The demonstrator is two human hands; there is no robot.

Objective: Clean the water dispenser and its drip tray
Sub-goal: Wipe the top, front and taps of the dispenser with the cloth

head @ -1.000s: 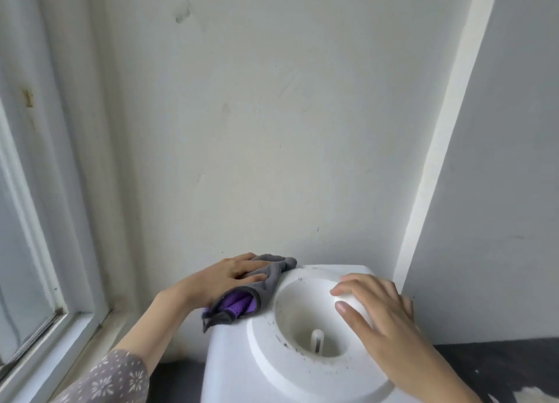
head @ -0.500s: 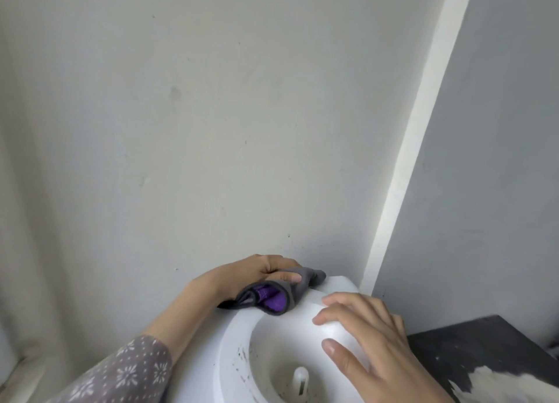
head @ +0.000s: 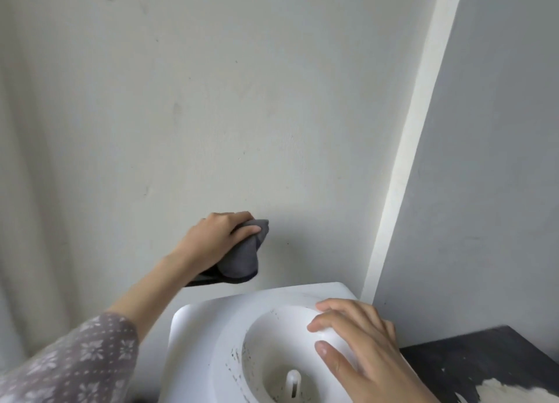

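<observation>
The white water dispenser (head: 211,321) fills the bottom centre, seen from above. Its round bottle well holds a white spike (head: 293,383), and dark specks dot the well's left rim. My left hand (head: 217,239) grips a bunched grey cloth (head: 242,260) in the air above and behind the dispenser's back left corner, close to the wall. My right hand (head: 360,345) rests on the right rim of the well, fingers over the top and thumb inside. The drip tray is out of view.
A pale wall (head: 242,115) stands right behind the dispenser. A white vertical trim strip (head: 405,172) and a grey wall (head: 490,191) lie to the right. A dark surface (head: 472,360) with a white patch sits at the bottom right.
My left hand has lifted the cloth off the dispenser's top, up and back toward the wall. My right hand stays on the well's rim. The view has shifted.
</observation>
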